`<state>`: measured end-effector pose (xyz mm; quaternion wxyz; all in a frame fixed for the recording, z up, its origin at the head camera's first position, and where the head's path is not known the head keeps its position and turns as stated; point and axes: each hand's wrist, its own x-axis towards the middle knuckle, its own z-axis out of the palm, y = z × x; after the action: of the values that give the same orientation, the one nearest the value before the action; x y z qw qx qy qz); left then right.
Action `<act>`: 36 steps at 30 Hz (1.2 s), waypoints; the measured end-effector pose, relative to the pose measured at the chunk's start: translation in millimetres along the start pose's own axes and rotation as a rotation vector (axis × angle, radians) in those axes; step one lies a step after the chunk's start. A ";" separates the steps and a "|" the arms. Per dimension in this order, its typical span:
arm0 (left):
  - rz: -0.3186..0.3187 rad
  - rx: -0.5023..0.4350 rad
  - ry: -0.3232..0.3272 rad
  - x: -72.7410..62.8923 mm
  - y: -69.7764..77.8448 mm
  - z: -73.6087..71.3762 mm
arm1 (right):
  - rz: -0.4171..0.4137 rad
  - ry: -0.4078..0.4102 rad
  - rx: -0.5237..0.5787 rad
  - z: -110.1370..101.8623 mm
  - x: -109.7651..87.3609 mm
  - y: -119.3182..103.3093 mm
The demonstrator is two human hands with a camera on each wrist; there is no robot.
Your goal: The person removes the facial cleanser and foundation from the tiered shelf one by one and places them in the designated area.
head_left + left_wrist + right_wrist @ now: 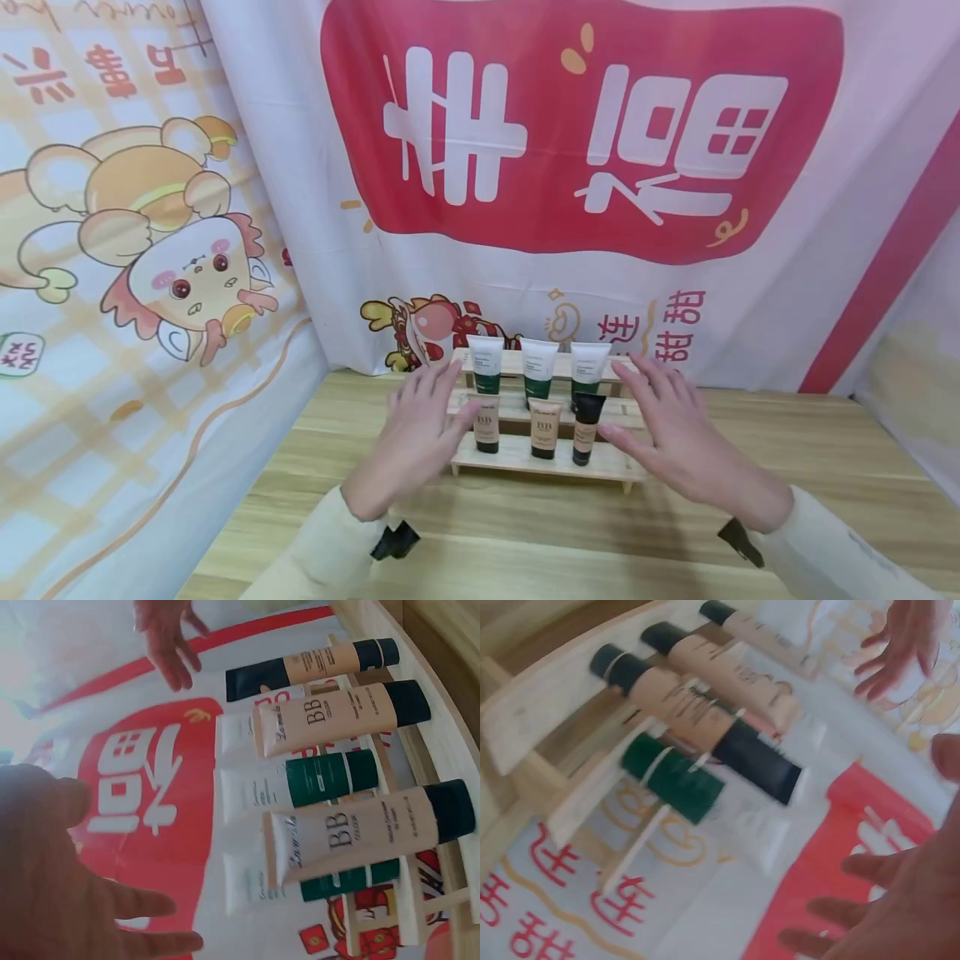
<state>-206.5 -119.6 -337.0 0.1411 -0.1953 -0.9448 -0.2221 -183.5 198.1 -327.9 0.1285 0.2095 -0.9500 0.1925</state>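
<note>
A tiered wooden rack (525,465) stands on the table between my two hands. On its front step are two beige BB cream tubes (544,427) with dark caps, plus a beige tube with a black top end (586,429). Behind them stand several white and green tubes (589,367). My left hand (420,429) is spread at the rack's left side, holding nothing. On the other side, my right hand (678,429) hovers with fingers extended, its thumb close to the black-ended tube. Both wrist views show space between the fingers and the tubes.
The wood-grain table (795,450) reaches out on both sides of the rack. A white cloth with a red printed panel (555,225) hangs close behind it. Another printed cloth (150,400) covers the left side. Dark straps (395,540) show at both wrists.
</note>
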 end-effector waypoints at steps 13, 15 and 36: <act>-0.163 -0.363 0.004 4.8 -68.9 28.5 | -0.107 0.172 0.227 32.8 9.3 34.6; -0.191 -0.374 0.001 5.5 -77.2 37.4 | -0.164 0.226 0.258 41.1 10.4 39.9; -0.149 -0.431 -0.152 -3.7 -120.6 92.5 | -0.170 0.387 0.435 79.6 14.6 37.1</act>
<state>-271.9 -176.3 -462.0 0.0080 -0.1666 -0.8954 -0.4129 -226.0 190.7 -405.9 0.2750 0.2704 -0.8234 0.4162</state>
